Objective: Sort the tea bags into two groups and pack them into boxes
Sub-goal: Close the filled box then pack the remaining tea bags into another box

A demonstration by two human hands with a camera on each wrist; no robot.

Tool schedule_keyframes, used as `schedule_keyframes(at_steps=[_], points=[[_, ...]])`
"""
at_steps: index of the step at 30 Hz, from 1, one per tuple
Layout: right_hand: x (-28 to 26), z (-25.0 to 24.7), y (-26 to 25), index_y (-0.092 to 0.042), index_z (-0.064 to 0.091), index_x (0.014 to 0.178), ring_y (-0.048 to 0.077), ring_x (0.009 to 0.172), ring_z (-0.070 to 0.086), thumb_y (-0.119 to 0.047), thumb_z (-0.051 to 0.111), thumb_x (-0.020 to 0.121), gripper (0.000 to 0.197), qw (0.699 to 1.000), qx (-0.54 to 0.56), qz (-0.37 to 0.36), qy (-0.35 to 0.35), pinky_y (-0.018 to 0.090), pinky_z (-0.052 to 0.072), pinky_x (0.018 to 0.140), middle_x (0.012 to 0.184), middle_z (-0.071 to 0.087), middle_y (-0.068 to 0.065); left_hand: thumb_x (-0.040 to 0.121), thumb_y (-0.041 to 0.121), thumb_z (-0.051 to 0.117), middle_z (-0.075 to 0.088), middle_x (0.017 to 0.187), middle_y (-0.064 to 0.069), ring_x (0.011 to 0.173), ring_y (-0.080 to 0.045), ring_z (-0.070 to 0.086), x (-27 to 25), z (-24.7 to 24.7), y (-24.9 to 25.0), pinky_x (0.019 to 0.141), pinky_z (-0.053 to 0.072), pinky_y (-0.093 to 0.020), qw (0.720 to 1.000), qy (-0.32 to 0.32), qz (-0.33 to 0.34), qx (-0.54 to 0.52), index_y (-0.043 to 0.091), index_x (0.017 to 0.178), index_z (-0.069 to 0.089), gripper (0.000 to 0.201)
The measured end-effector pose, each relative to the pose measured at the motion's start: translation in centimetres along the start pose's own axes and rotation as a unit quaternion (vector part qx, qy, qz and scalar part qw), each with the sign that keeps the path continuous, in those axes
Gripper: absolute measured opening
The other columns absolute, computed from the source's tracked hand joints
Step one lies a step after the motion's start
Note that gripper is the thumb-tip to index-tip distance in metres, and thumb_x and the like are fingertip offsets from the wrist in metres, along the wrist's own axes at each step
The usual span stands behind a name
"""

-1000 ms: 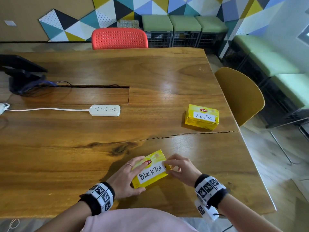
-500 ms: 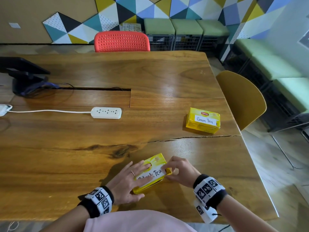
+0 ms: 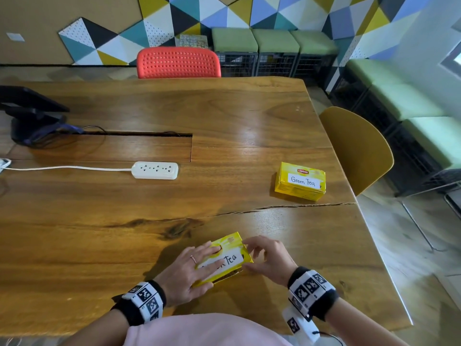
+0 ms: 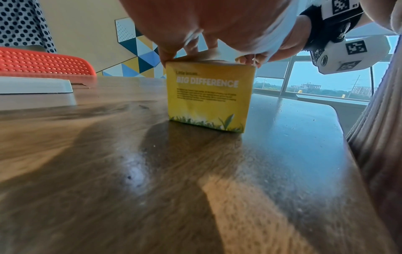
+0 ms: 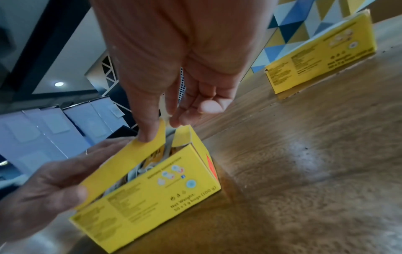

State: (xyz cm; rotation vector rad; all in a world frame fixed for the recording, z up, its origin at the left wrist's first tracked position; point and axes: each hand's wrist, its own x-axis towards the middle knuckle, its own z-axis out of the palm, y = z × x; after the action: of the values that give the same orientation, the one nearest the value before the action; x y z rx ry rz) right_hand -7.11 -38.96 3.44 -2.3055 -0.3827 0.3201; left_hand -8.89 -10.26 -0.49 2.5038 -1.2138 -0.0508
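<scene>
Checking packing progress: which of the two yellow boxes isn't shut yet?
The Black Tea box under both hands: its lid gapes, bags visible inside. The Green Tea box sits closed.

A long wooden tabletop (image 3: pixel 224 116) with a dark knot and a crack running across its grain. A white power strip (image 3: pixel 155 170) lies on it, its white cord (image 3: pixel 67 167) trailing off to the left. A black stand (image 3: pixel 27 113) sits at the far left edge. A red perforated chair (image 3: pixel 178 62) stands at the far side, a mustard-yellow chair (image 3: pixel 356 148) at the right. Green cushioned seats (image 3: pixel 274 41) line a wall of coloured triangles (image 3: pixel 224 13).
</scene>
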Motion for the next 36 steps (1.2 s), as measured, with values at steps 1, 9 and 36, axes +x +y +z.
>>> schedule_keyframes(at_steps=[1, 9, 36], points=[[0.0, 0.2, 0.0, -0.023, 0.062, 0.118, 0.001, 0.079, 0.056, -0.031, 0.083, 0.069, 0.054, 1.0, 0.001, 0.004, -0.007, 0.006, 0.039, 0.068, 0.095, 0.063, -0.01, 0.098, 0.048, 0.044, 0.026, 0.156, -0.003, 0.146, -0.021, 0.018, 0.1, 0.1, -0.1, 0.104, 0.039, -0.05, 1.0, 0.002, -0.002, -0.007, 0.03, 0.15, 0.029, 0.057], [0.8, 1.7, -1.0, -0.024, 0.052, 0.126, 0.009, 0.086, 0.057, -0.035, 0.078, 0.07, 0.062, 0.995, -0.092, 0.026, -0.018, 0.027, 0.05, 0.073, 0.108, 0.055, -0.009, 0.099, 0.047, 0.043, 0.023, 0.156, -0.001, 0.146, -0.018, 0.016, 0.2, 0.0, -0.3, 0.105, 0.04, -0.048, 0.999, 0.009, -0.001, -0.047, 0.029, 0.152, 0.024, 0.059], [1.3, 1.8, 0.2, -0.031, 0.025, 0.144, 0.021, 0.139, 0.027, -0.062, 0.067, 0.059, 0.1, 0.966, -0.228, -0.091, -0.084, 0.041, 0.035, 0.107, 0.155, 0.016, 0.002, 0.095, 0.049, 0.048, 0.043, 0.148, 0.003, 0.144, -0.024, 0.027, 0.6, 0.7, -0.4, 0.111, 0.028, -0.056, 0.997, 0.016, 0.053, 0.045, 0.045, 0.128, 0.055, 0.034]])
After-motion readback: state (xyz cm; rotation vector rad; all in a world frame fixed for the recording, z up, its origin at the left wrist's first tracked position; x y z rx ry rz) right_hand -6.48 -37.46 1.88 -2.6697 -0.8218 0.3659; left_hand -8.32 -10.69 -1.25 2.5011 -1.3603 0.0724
